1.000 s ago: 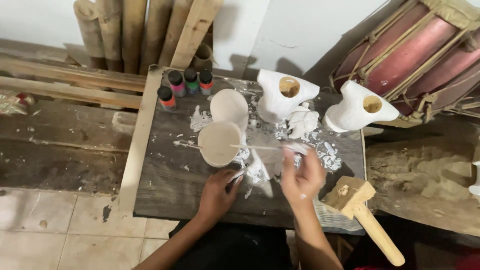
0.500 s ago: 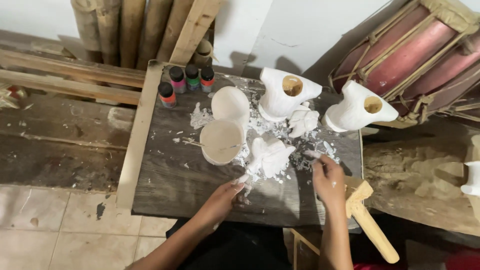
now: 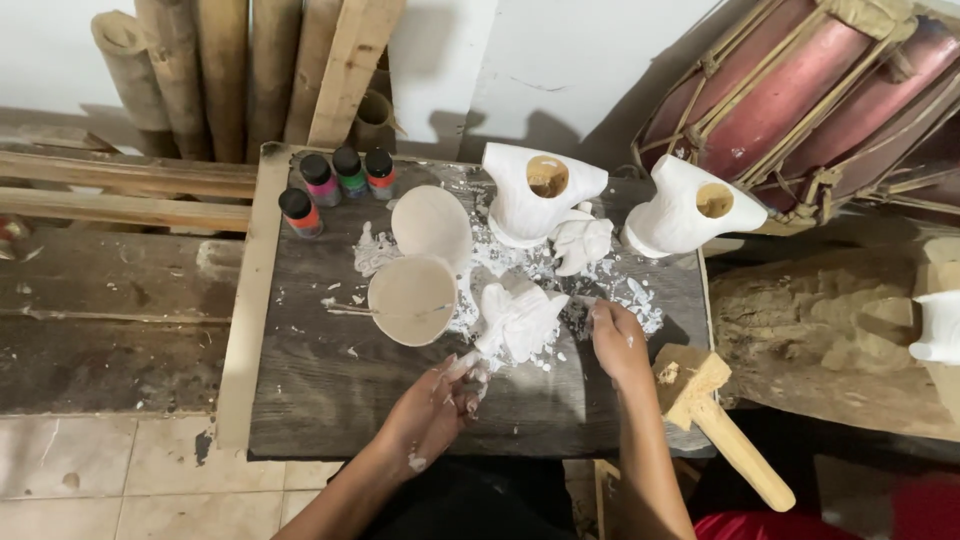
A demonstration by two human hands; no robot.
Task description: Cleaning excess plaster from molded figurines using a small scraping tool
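White plaster figure (image 3: 522, 318) on dark tabletop (image 3: 330, 400), left hand (image 3: 432, 410) fingers pinching its lower end, right hand (image 3: 618, 342) just beside it, fingers curled, holding nothing visible, wooden mallet (image 3: 715, 412) beyond

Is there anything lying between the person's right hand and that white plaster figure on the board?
Nothing solid. The right hand rests on the board just right of the white plaster figure, with only loose white plaster crumbs scattered between them. The left hand already touches the figure's base.
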